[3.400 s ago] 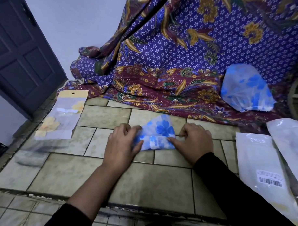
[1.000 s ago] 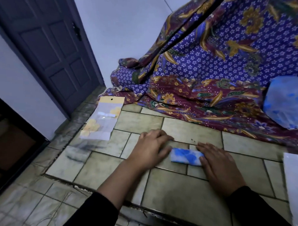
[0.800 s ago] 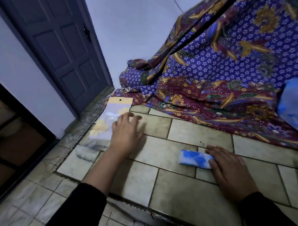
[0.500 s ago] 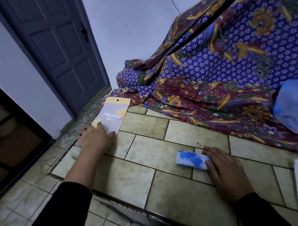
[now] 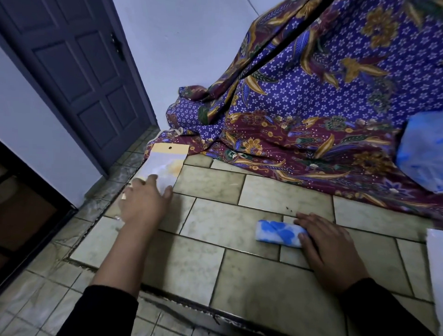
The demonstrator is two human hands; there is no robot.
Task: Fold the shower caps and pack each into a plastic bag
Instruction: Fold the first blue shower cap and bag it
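A shower cap (image 5: 278, 232), white with blue flowers, lies folded into a small roll on the tiled floor. My right hand (image 5: 330, 247) presses its right end down with flat fingers. Far to the left lies a clear plastic bag (image 5: 166, 162) with a yellow header card and a hang hole. My left hand (image 5: 144, 202) reaches out to it, fingers resting on its near end with the thumb spread beside the bag's right corner. The near end of the bag is hidden under that hand.
A purple and maroon batik cloth (image 5: 305, 108) drapes over the back. A blue plastic sack of shower caps (image 5: 427, 152) sits on it at the right. White plastic packs (image 5: 438, 266) lie at the right edge. A grey door (image 5: 76, 62) stands left; the tiled platform drops at a step (image 5: 210, 310).
The cap went from a loose fold to a tight roll. My left hand let go of it and moved left onto the plastic bag, while my right hand stayed pressing the roll.
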